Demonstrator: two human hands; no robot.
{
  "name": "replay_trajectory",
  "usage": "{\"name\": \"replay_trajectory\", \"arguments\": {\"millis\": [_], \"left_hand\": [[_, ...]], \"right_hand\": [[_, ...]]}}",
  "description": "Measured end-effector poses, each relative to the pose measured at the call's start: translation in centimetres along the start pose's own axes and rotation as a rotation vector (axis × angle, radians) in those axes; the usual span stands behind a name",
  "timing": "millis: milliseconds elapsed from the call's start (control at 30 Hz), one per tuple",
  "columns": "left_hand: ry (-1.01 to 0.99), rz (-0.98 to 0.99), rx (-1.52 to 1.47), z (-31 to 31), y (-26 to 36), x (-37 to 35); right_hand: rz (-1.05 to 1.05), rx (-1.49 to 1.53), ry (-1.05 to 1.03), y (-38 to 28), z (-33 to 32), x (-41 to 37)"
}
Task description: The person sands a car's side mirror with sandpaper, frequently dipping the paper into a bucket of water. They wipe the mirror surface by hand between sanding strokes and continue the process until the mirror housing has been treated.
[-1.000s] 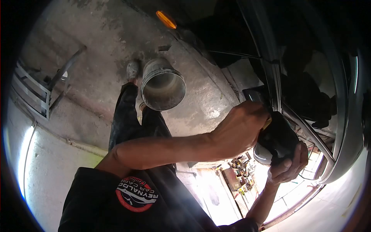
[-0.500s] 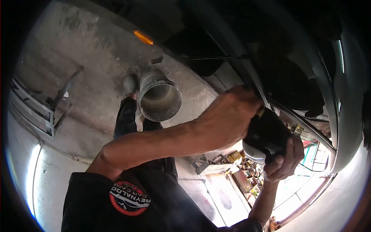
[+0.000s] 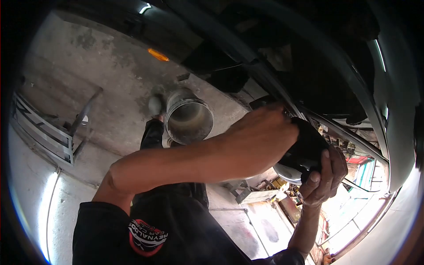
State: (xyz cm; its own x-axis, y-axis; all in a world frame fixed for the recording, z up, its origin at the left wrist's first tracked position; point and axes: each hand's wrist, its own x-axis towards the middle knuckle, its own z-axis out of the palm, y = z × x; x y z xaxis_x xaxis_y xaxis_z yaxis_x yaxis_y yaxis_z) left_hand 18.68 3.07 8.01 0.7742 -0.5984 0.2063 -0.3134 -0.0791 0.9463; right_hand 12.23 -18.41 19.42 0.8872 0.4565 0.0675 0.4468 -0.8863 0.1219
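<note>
A black car side mirror sticks out from the dark car door, its glass face turned down toward my body. My right hand grips the outer end of the housing, thumb below and fingers wrapped over the edge. My left hand reaches across from the left and is curled against the inner end of the mirror, by the window trim. Its back faces me; the fingertips, and anything in them, are hidden.
The glossy black car body fills the upper right. On the concrete floor stands a worn bucket beside my feet. A metal frame stand is at the left; a cluttered shelf is behind, lower right.
My left hand has shifted slightly left and turned at the mirror's inner end. My right hand keeps its hold. The whole view has tilted a little, so floor and bucket sit lower.
</note>
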Motion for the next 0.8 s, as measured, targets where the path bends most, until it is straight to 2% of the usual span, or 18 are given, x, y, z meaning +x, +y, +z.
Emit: {"name": "replay_trajectory", "arguments": {"millis": [133,233,333,433,633,733,800], "left_hand": [[0.068,0.029,-0.042,0.3,0.2,-0.7],[0.050,0.164,0.053,0.8,-0.3,1.4],[-0.035,0.107,0.006,-0.4,0.0,0.8],[0.178,-0.075,-0.184,-0.1,0.2,-3.0],[0.258,-0.469,-0.494,1.8,-0.1,-5.8],[0.557,-0.222,-0.377,6.3,1.9,-5.6],[0.565,-0.276,-0.430,7.9,2.5,-6.3]], "right_hand": [[0.000,0.008,0.006,0.1,0.0,-0.1],[-0.005,0.011,0.012,0.0,0.0,0.1],[-0.012,0.010,0.007,0.0,-0.1,0.1],[-0.007,0.003,0.009,-0.1,0.1,0.0],[-0.040,-0.036,0.019,-0.1,0.3,0.2],[-0.056,-0.070,0.019,-0.1,0.4,0.4],[-0.049,-0.074,0.009,-0.1,0.4,0.2]]}}
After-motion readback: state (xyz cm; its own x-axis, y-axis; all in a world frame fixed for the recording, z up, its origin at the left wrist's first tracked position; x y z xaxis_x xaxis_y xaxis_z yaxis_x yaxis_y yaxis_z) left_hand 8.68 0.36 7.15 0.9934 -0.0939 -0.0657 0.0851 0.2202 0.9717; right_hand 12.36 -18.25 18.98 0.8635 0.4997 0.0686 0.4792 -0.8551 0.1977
